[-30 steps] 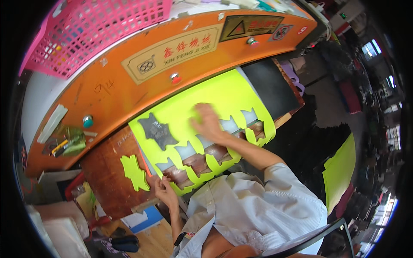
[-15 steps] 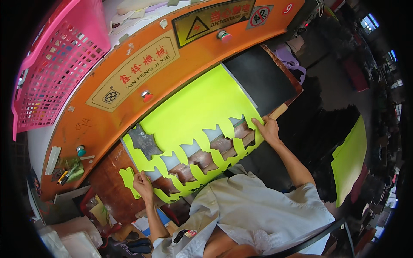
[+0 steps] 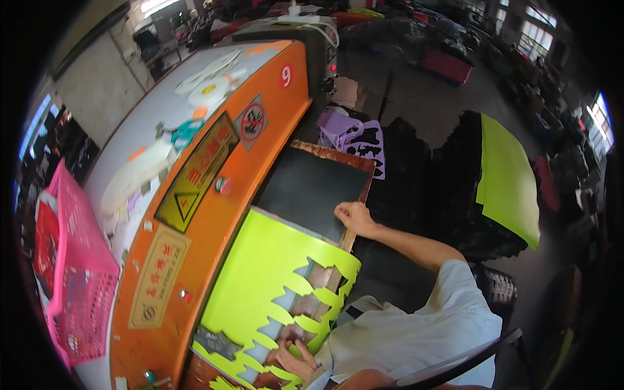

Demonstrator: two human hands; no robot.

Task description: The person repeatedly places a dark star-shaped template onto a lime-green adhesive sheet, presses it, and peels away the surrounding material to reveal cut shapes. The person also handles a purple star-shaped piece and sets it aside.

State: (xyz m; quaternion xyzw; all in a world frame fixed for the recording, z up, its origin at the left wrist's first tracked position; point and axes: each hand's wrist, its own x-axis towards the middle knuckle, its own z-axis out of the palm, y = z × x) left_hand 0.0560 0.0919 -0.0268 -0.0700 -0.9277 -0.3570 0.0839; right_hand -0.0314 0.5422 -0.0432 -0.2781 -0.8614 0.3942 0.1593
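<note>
A bright yellow-green sheet (image 3: 250,279) lies across the bed of an orange machine, its near side cut into jagged openings and hanging strips. My left hand (image 3: 298,359) is over the cut strips at the sheet's near edge, thumb and fingers apart. My right hand (image 3: 354,218) is off the sheet, above the near edge of a black board (image 3: 312,188). Its fingers are curled together; anything inside them is hidden. A dark grey shaped piece (image 3: 218,343) rests on the sheet's left end. Small cut yellow-green pieces (image 3: 227,383) lie at the lower edge of view.
The orange machine beam (image 3: 208,214) with red buttons runs along the left. A pink basket (image 3: 81,318) stands beyond it. Purple cut scrap (image 3: 351,133) lies past the board. At right, a yellow-green sheet (image 3: 507,185) tops a dark stack.
The view has swung to the right. My right hand has let go of the sheet's right corner and moved over the black board. My left hand has shifted rightward along the cut edge.
</note>
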